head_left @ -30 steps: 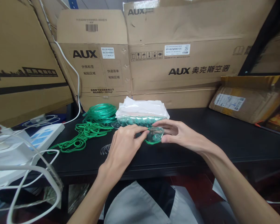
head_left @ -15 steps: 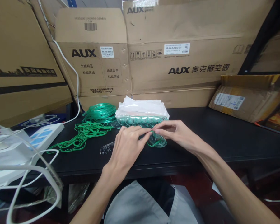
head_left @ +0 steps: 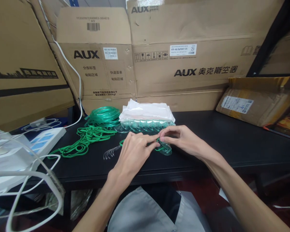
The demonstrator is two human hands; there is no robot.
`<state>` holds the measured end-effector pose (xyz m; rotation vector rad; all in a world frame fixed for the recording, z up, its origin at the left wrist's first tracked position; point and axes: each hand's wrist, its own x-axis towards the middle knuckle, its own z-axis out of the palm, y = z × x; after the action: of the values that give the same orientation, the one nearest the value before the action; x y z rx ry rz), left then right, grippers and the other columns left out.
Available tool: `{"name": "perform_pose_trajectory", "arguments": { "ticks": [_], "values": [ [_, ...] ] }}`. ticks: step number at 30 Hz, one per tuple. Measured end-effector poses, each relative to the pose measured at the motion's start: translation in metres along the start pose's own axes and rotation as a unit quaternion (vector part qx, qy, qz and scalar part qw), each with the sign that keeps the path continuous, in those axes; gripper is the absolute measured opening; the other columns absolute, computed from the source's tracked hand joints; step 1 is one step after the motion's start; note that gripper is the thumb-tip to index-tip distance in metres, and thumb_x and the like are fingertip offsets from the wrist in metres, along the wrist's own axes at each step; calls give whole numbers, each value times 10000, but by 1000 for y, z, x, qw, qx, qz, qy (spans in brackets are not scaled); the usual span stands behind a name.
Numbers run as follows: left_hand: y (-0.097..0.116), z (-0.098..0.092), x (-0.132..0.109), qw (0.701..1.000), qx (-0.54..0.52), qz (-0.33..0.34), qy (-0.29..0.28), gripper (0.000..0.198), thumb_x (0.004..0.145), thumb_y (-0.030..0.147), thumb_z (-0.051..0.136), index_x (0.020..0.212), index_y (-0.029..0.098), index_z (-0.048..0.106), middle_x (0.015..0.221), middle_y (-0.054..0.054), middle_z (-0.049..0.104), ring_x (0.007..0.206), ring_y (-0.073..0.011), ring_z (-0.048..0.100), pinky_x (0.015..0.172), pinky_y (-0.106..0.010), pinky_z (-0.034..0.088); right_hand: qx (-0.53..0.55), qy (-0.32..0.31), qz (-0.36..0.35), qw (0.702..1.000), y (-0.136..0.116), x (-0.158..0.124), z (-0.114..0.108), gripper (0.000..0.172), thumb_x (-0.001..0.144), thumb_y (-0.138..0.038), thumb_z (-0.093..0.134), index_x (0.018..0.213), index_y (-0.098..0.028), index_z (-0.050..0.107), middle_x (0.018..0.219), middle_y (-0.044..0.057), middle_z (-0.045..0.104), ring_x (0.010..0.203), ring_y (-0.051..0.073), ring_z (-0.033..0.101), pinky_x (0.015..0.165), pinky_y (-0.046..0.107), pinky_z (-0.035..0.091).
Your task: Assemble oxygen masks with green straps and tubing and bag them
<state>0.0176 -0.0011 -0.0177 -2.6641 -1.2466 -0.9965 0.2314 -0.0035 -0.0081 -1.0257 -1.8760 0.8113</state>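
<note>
Both my hands meet over the black table, at a clear green plastic piece that looks like an oxygen mask [head_left: 168, 150]. My left hand [head_left: 136, 149] has thumb and forefinger closed on a green elastic strap, one end of which [head_left: 121, 142] pokes out left of the hand. From the other side my right hand [head_left: 182, 138] pinches the mask's edge where the strap meets it. The fingertips hide the exact joining spot. Just behind lies a row of nested clear green masks [head_left: 145, 125]. Thin bent metal wires [head_left: 110, 153] lie left of my left hand.
A tangle of green straps [head_left: 89, 139] and a coil of green tubing [head_left: 103, 116] lie at left. White packs [head_left: 147, 112] sit behind the mask row. A power strip [head_left: 45, 141] with cables is far left; a taped carton [head_left: 251, 104] stands right.
The mask in my hands has tilted and dropped slightly. My left fingers have shifted a little right, and a green strap end now shows left of that hand.
</note>
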Motion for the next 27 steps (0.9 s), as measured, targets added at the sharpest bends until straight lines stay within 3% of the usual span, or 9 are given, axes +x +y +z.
{"name": "perform_pose_trajectory", "arguments": {
  "ticks": [7, 11, 16, 27],
  "values": [
    [9, -5, 2, 988, -134, -76, -23, 356, 948, 579, 569, 1111, 338, 773, 900, 29, 788, 738, -188, 661, 789, -320, 479, -21, 15, 1, 1000, -3, -2, 4, 166, 907, -360, 667, 925, -212, 740, 1052, 57, 755, 1018, 267, 690, 918, 388, 521],
    [11, -3, 1, 978, -179, -99, -32, 276, 944, 507, 597, 1073, 295, 719, 1017, 28, 775, 834, -185, 662, 781, -296, 496, -29, 18, -5, 999, -2, -1, 6, 153, 903, -362, 667, 891, -222, 728, 1042, 52, 747, 1033, 269, 686, 922, 393, 525],
    [14, -1, 0, 982, -155, -105, -30, 156, 929, 384, 617, 1037, 293, 682, 984, 25, 740, 892, -198, 638, 795, -314, 464, -61, 9, -14, 998, -5, -2, 3, 114, 910, -295, 649, 884, -228, 737, 1073, 54, 739, 1049, 263, 678, 932, 393, 517],
    [18, -2, 0, 988, -114, -102, -24, 89, 898, 311, 631, 984, 317, 649, 918, 48, 693, 931, -216, 620, 871, -359, 409, -123, 23, -5, 992, -11, -11, -28, 155, 909, -349, 654, 841, -227, 722, 1028, 58, 748, 1060, 293, 665, 932, 418, 504]
  ]
}}
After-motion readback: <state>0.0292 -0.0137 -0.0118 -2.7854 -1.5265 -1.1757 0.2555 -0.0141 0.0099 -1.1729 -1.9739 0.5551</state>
